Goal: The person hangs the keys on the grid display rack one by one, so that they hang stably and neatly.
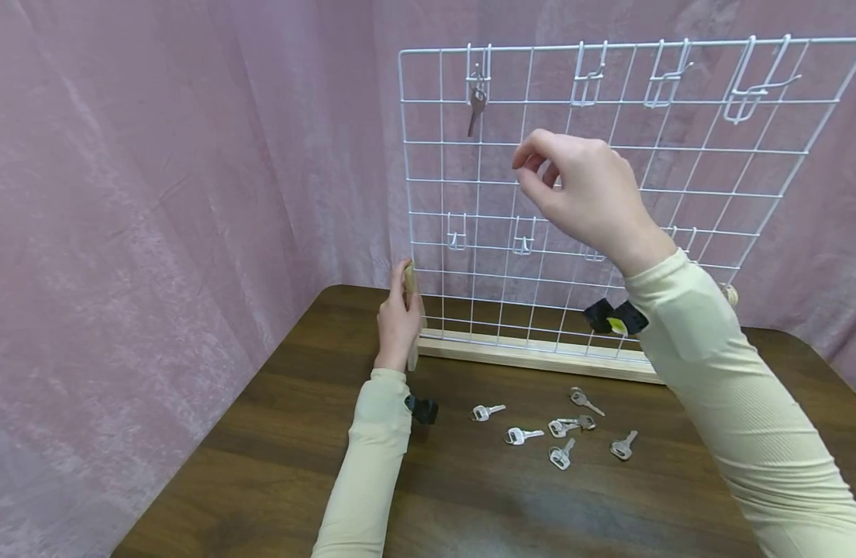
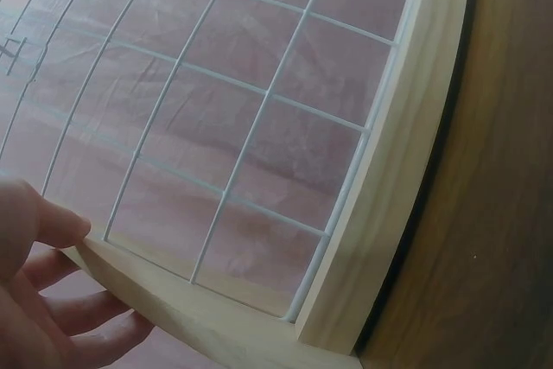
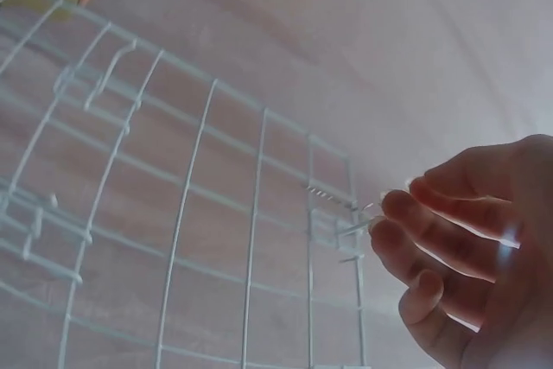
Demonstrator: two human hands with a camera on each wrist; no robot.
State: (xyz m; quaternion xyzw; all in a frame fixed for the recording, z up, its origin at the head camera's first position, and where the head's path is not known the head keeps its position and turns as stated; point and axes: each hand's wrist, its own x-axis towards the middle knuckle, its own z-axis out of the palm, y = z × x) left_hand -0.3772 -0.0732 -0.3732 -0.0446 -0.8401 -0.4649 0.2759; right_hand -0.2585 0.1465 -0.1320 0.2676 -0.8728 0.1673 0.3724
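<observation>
A white wire grid rack [image 1: 498, 182] stands upright in a wooden base [image 1: 512, 353]. My left hand [image 1: 398, 322] grips the wooden side piece [image 1: 411, 349] at the rack's left edge. In the left wrist view its thumb [image 2: 65, 224] lies on one face, the fingers behind. One key [image 1: 478, 101] hangs from the top-left hook [image 1: 488, 70]. To the right of that key, my right hand [image 1: 585, 186] is raised before the grid, fingers loosely bent. Nothing shows between its fingertips [image 3: 399, 205] in the right wrist view.
Several loose keys [image 1: 522, 436] lie on the brown wooden table [image 1: 470, 496] in front of the base. More white hooks [image 1: 588, 77] hang along the grid's top, with smaller hooks [image 1: 457, 235] lower down. A pink curtain [image 1: 191, 194] hangs behind.
</observation>
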